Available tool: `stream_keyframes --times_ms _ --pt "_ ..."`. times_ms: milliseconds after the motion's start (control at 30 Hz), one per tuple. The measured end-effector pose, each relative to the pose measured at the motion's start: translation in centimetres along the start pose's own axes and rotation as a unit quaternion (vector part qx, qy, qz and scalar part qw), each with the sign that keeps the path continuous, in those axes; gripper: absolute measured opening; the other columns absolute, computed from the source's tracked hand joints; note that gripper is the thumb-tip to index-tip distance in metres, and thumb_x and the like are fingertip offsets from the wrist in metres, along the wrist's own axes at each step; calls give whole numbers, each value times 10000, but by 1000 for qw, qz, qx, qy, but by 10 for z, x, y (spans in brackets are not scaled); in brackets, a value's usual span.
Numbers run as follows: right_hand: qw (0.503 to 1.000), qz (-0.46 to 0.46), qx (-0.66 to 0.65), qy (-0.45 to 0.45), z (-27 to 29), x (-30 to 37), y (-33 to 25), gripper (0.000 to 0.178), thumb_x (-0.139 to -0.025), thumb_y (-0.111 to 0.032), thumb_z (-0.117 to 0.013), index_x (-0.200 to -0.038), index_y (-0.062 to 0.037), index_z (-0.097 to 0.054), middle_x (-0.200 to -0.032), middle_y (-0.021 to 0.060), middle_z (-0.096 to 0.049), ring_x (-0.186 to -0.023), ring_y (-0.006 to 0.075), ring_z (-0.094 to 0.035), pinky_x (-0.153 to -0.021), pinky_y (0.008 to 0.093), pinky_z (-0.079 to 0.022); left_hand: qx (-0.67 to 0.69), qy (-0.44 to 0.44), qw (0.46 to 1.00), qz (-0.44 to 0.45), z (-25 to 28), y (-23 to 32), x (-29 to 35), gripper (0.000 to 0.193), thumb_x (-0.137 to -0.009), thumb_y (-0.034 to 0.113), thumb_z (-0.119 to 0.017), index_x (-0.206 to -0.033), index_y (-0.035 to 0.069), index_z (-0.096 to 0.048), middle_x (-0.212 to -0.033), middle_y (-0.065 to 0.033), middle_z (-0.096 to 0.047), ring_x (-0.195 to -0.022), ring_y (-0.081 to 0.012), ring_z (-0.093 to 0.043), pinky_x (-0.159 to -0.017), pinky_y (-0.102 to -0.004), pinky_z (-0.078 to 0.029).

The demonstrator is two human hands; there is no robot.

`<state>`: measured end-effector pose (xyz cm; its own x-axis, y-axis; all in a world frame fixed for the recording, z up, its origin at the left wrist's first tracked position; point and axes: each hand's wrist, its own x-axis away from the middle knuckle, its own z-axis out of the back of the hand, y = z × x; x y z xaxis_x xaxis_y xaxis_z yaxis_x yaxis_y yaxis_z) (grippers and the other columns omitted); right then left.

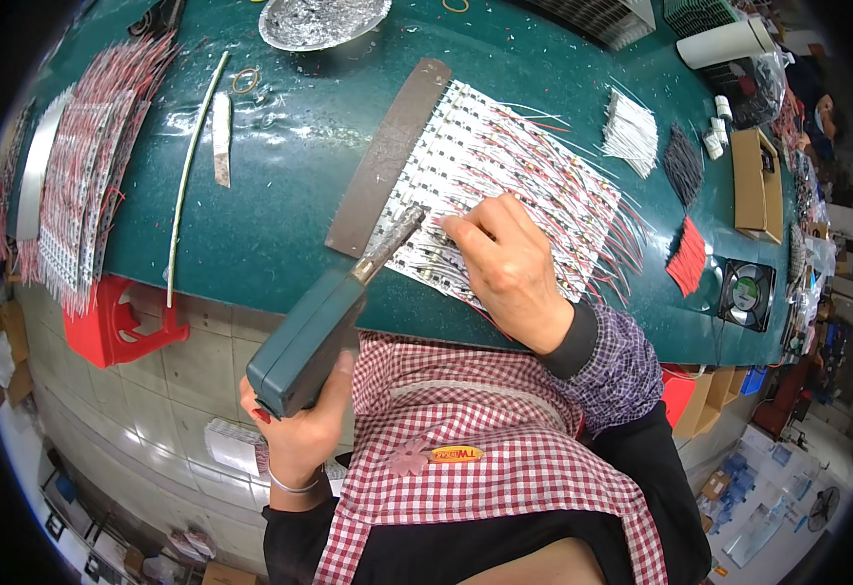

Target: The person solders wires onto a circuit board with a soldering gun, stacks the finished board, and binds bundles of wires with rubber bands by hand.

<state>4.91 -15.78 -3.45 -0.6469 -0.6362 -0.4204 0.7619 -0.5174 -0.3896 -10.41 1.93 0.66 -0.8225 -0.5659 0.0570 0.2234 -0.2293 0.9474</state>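
Observation:
My left hand (pixel 301 421) is wrapped round the handle of a dark green soldering gun (pixel 309 336). Its metal tip points up and right, over the lower left part of a panel of small white circuit boards (pixel 433 146). Rows of thin red, white and black wires are spread across that panel. Beside the tip, my right hand (pixel 514 268) rests over the boards with thumb and forefinger pinched on what looks like a thin wire, its end mostly hidden by the fingers. A flat brown strip (pixel 387 156) lies along the panel's left edge.
Bundles of white (pixel 629 134), black (pixel 684 168) and red wires (pixel 687 257) lie at the right, near a small fan (pixel 746 294) and a cardboard box (pixel 756 185). A foil-lined dish (pixel 321 21) stands at the back. Wired panels (pixel 85 185) overhang the table's left edge above a red stool (pixel 119 327).

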Motion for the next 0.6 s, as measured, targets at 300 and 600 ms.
stream_keyframes --times_ms 300,600 --pt "1000 2 -2 15 -2 0 0 269 -672 87 -639 -910 -36 -665 -719 60 -503 -680 218 -515 -562 327 -429 13 12 1000 11 0 0 3 149 -696 34 -741 -815 -18 -667 -692 -69 -659 -554 -147 -601 -523 -273 -439" --pt "1000 6 -19 23 3 3 -9 245 -662 78 -671 -875 -43 -658 -717 56 -510 -668 224 -503 -560 330 -414 -2 -15 1000 0 12 -13 13 271 -727 -32 -718 -984 -36 -632 -839 -50 -641 -652 -99 -562 -557 -232 -442"
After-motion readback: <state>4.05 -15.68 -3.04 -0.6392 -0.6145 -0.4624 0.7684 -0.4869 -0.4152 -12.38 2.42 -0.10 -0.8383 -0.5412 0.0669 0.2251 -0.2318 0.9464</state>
